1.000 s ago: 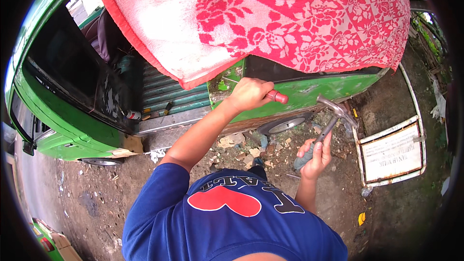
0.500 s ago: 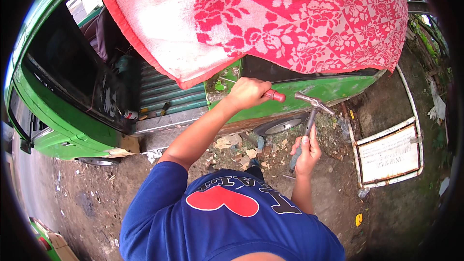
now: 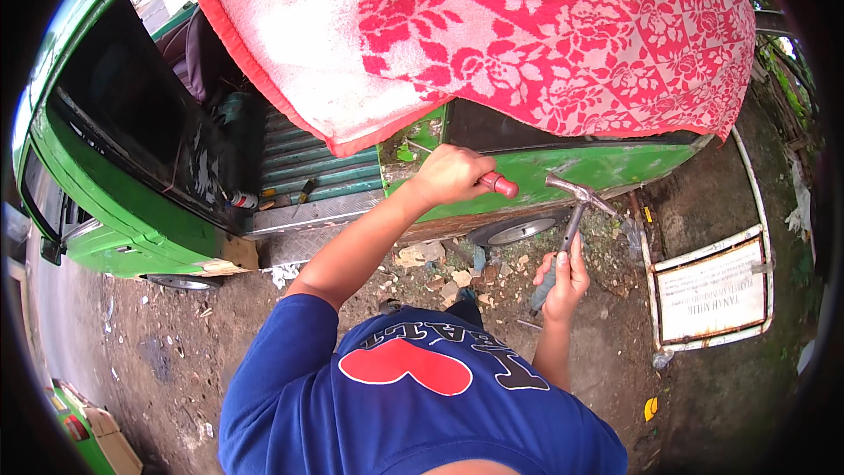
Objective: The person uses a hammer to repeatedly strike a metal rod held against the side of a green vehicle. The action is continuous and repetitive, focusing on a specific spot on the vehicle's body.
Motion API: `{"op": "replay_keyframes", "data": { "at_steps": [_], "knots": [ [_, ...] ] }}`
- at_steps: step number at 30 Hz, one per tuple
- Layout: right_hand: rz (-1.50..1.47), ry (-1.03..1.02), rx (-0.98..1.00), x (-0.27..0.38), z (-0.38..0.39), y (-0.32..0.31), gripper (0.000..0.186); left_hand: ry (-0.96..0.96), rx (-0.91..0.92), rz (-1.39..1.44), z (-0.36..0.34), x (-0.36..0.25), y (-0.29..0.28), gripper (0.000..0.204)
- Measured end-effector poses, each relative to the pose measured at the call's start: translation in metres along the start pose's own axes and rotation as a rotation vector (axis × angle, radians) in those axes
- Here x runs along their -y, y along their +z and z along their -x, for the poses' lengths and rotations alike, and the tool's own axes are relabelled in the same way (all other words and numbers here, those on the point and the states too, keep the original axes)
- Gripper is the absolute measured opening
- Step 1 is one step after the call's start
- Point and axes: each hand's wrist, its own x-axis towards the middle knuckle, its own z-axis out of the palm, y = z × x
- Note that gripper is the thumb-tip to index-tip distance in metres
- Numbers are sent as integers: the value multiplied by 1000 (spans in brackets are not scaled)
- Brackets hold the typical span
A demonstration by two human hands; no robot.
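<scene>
My left hand [image 3: 448,176] is closed round a red-handled tool [image 3: 499,184], its thin metal shaft pointing up-left at a chipped corner [image 3: 403,151] of the vehicle's green side panel [image 3: 571,167]; whether the tip touches is too small to tell. Lower and to the right, my right hand [image 3: 563,286] grips a hammer [image 3: 578,196] by its handle, the metal head raised just right of the red handle's end, a short gap between them.
A red floral blanket [image 3: 563,35] drapes over the vehicle. Its open left side shows a ribbed floor [image 3: 299,163] with small items. At right lies a white metal frame with a sign [image 3: 708,290]; rubble [image 3: 448,268] litters the ground below. Another green vehicle [image 3: 79,427] shows lower left.
The hammer in my right hand has swung leftward and slightly up, closer to the red handle, since a second ago. My left hand and its tool stay in about the same place.
</scene>
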Motion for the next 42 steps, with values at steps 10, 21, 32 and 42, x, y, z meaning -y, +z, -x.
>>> {"op": "replay_keyframes", "data": {
  "at_steps": [10,21,32,42],
  "knots": [
    [-10,60,-8,-9,2,-2,49,3,-49,5,3,1,-6,17],
    [-23,95,-4,-12,1,-6,48,138,-123,92,11,-2,-6,13],
    [-23,63,11,-24,6,0,49,19,235,-65,-20,-5,-6,22],
    [-190,117,-151,-23,10,9,51,-11,417,-179,-36,-2,12,25]
  ]
}}
